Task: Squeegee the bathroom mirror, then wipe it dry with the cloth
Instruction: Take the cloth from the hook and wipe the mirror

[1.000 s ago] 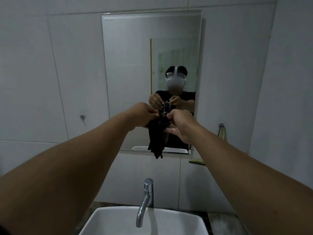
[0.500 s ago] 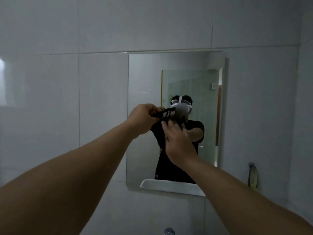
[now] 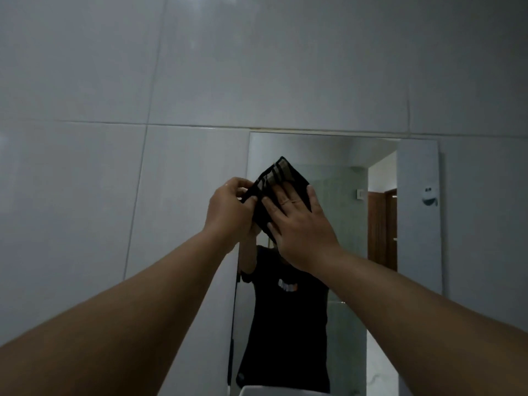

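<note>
A frameless rectangular mirror [image 3: 414,224] hangs on the white tiled wall, right of centre. A folded black cloth [image 3: 281,174] with pale stripes near its top corner is held up in front of the mirror's upper left part. My left hand [image 3: 228,212] pinches the cloth's left edge. My right hand [image 3: 300,227] lies flat on the cloth with fingers spread. Whether the cloth touches the glass I cannot tell. The mirror reflects a person in a black T-shirt. No squeegee is in view.
Large white wall tiles [image 3: 114,195] surround the mirror. The rim of a white basin [image 3: 251,391] shows at the bottom edge. The mirror reflects a wooden door [image 3: 381,230] and a small white wall hook [image 3: 428,195].
The view has tilted upward; the tap and basin have dropped out of sight. Both hands rose with the cloth, which went from hanging bunched to folded flat under my right palm.
</note>
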